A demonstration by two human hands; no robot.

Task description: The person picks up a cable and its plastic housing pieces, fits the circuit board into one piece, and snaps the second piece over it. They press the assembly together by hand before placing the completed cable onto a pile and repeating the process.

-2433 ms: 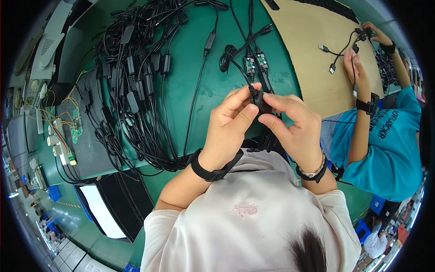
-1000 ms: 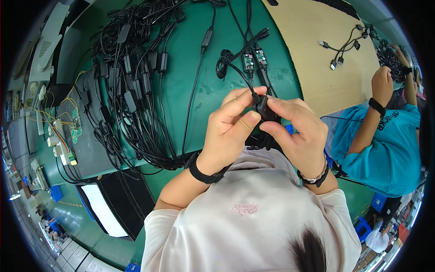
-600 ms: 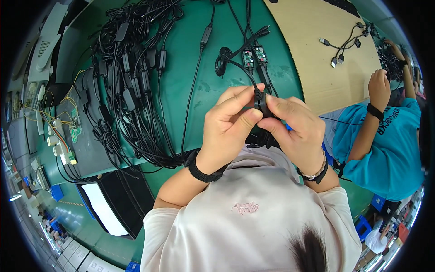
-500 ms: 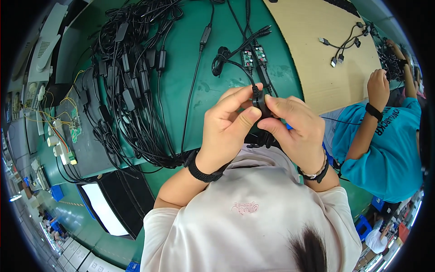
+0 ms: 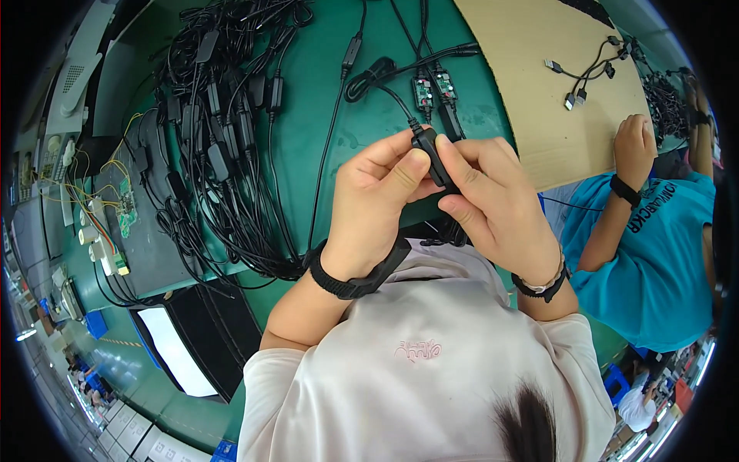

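The hands [image 5: 443, 196] hide most of the black connector [image 5: 433, 158].

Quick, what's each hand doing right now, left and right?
Left hand: closed, pinching the small black inline module on a black cable.
Right hand: closed on the same module from the other side.

Small black oblong plastic inline module [image 5: 433, 158] on a thin black cable [image 5: 385, 88], held up above the green mat, tilted with its top end leaning left. Upper end shows between thumbs, lower part hidden by fingers. Cable leaves the module's top end, runs up-left and curls into a loop lying flat on the mat, near two small exposed circuit boards
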